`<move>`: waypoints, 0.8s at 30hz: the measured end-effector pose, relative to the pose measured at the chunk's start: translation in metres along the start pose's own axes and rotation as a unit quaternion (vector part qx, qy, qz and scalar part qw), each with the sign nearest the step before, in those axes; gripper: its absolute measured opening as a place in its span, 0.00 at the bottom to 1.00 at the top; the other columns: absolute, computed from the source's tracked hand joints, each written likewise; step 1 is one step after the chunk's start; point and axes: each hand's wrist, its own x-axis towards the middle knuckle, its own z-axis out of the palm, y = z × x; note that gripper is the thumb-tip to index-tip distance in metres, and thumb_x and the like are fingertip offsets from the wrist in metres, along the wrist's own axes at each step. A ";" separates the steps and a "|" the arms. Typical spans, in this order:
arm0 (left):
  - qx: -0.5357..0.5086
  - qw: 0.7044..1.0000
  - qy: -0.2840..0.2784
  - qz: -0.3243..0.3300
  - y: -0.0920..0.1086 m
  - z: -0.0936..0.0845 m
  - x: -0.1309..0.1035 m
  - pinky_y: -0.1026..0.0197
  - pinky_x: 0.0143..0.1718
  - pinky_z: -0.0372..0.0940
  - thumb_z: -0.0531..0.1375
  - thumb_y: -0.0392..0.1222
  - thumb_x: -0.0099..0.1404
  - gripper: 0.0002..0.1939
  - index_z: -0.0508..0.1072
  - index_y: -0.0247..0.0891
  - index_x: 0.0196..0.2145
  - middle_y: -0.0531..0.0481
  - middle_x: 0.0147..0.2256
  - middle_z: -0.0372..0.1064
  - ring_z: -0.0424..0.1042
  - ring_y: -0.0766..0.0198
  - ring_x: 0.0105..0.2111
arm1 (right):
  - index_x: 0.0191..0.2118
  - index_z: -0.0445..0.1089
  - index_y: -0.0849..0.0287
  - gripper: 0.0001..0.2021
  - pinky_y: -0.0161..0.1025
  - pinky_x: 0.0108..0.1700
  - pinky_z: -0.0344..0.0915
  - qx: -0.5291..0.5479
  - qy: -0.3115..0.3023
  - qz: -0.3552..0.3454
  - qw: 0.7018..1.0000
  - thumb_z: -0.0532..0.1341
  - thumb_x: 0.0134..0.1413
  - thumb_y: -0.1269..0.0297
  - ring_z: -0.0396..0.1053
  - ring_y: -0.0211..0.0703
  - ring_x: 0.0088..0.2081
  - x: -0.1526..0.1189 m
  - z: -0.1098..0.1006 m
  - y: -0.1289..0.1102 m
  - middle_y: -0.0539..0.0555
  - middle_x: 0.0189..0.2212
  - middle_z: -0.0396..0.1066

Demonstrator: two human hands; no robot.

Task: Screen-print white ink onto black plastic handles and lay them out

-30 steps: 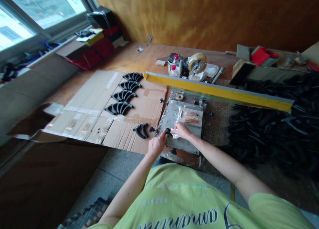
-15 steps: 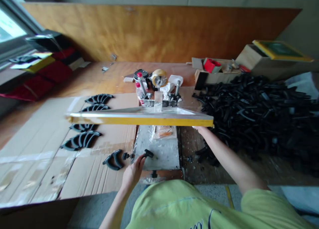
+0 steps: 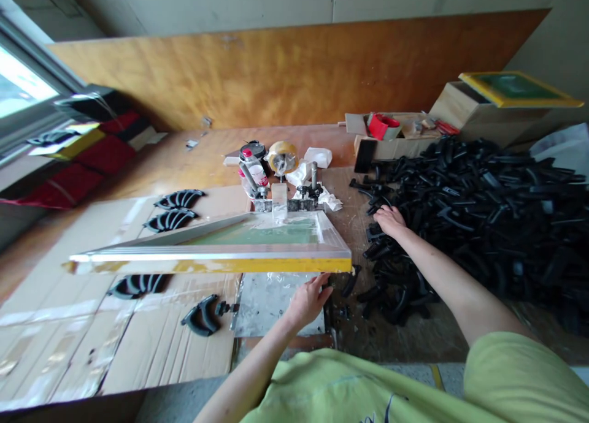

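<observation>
My left hand [image 3: 309,301] is over the right part of the grey base plate [image 3: 262,312], just below the front edge of a screen-printing frame [image 3: 257,265]. Its fingers are apart, and I see nothing between them. A loose curved black plastic handle [image 3: 351,282] lies just right of its fingertips. My right hand [image 3: 391,221] reaches the near-left edge of a heap of black plastic handles [image 3: 460,208], its fingers bent down onto one piece there. The frame, yellow-edged with a green mesh, is tilted up and held by a clamp [image 3: 279,201] at its back; neither hand holds it.
Rows of black handles [image 3: 172,219] lie on cardboard [image 3: 151,337] to the left, with a small group [image 3: 201,316] beside the plate. Behind the clamp stand a bottle [image 3: 257,173] and a tape roll [image 3: 282,158]. A carton [image 3: 400,142] and a second frame [image 3: 519,89] are at back right.
My left hand has moved right across the plate and no longer shows the black handle it held. My right hand has left the frame for the heap. The frame sits lower, its mesh now visible.
</observation>
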 end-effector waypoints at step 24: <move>-0.219 0.952 0.138 -0.165 -0.139 -0.061 -0.135 0.63 0.28 0.65 0.52 0.61 0.63 0.29 0.70 0.36 0.51 0.43 0.40 0.76 0.73 0.62 0.32 | 0.39 0.76 0.56 0.18 0.39 0.50 0.62 0.053 -0.166 -0.042 0.984 0.47 0.63 0.65 0.71 0.46 0.46 -0.077 0.040 -0.048 0.57 0.41 0.76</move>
